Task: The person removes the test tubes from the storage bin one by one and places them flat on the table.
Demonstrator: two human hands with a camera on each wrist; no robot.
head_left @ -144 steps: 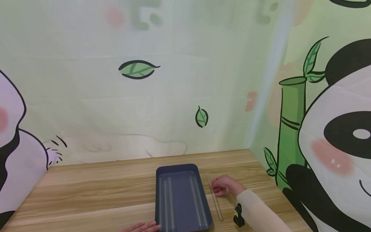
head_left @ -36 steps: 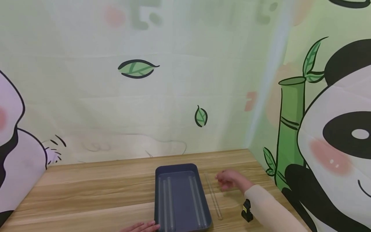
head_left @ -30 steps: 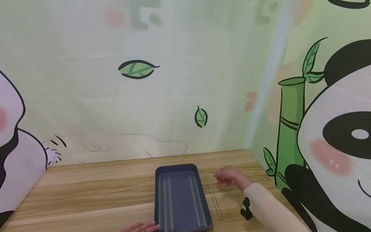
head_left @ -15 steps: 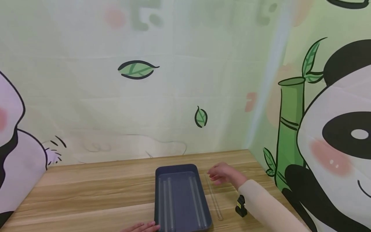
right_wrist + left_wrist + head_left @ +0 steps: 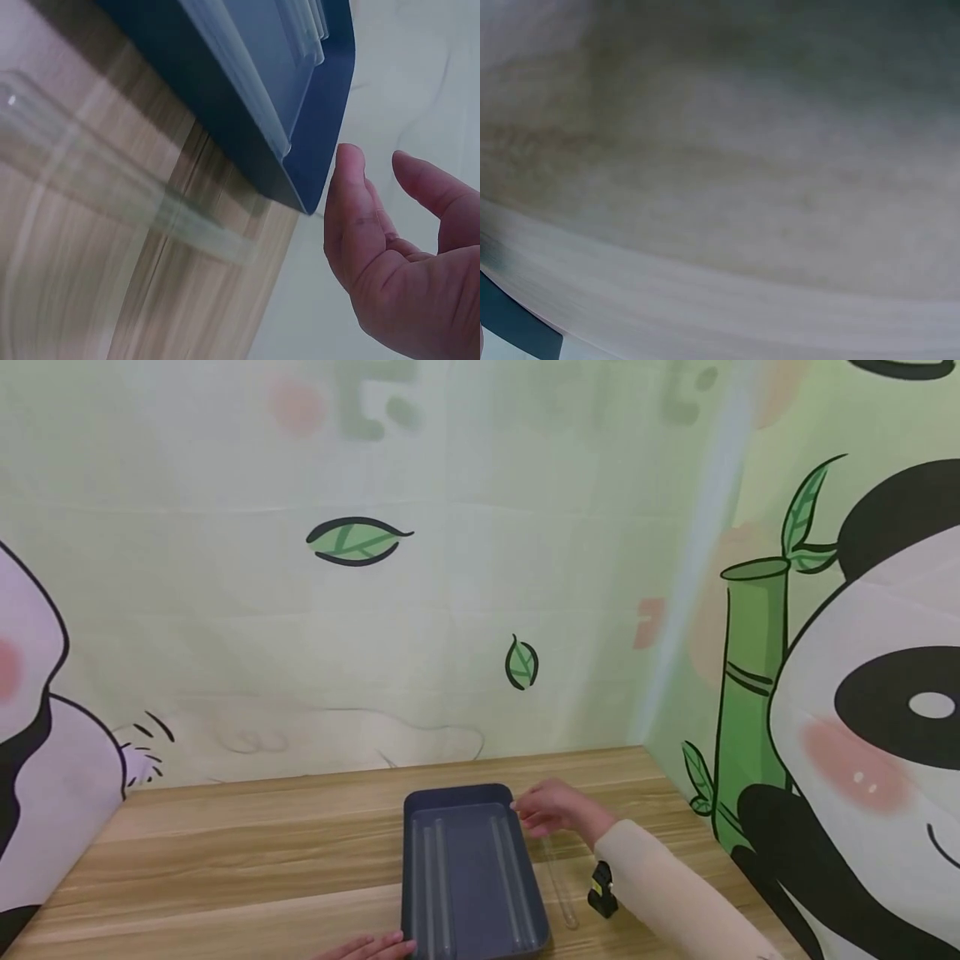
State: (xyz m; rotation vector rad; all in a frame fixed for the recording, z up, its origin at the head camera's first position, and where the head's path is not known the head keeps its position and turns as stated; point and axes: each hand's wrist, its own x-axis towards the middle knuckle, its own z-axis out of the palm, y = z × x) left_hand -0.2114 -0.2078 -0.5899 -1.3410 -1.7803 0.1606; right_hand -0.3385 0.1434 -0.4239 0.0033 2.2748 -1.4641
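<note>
A dark blue rectangular tray [image 5: 469, 893] lies on the table, with several clear tubes lengthwise inside, a group of them [image 5: 434, 885] on the left and others [image 5: 512, 885] on the right. Another clear glass tube [image 5: 560, 889], round at its near end, lies on the wood right of the tray. My right hand [image 5: 550, 810] is over that tube's far end, fingertips close to the tray's right rim. In the right wrist view, the thumb and fingers stand apart with nothing between them. My left hand [image 5: 369, 947] has its straight fingers at the tray's near left edge.
A wooden table [image 5: 247, 852] carries everything and ends at a printed cloth backdrop [image 5: 450, 610]. A small black device [image 5: 602, 891] hangs at the right wrist under the sleeve [image 5: 667, 877]. The left wrist view shows mostly a blurred pale surface.
My right hand has drawn back to the right from the loose tube, then moved left and farther away to the tray's far right corner. The left hand, tray and tubes stay put.
</note>
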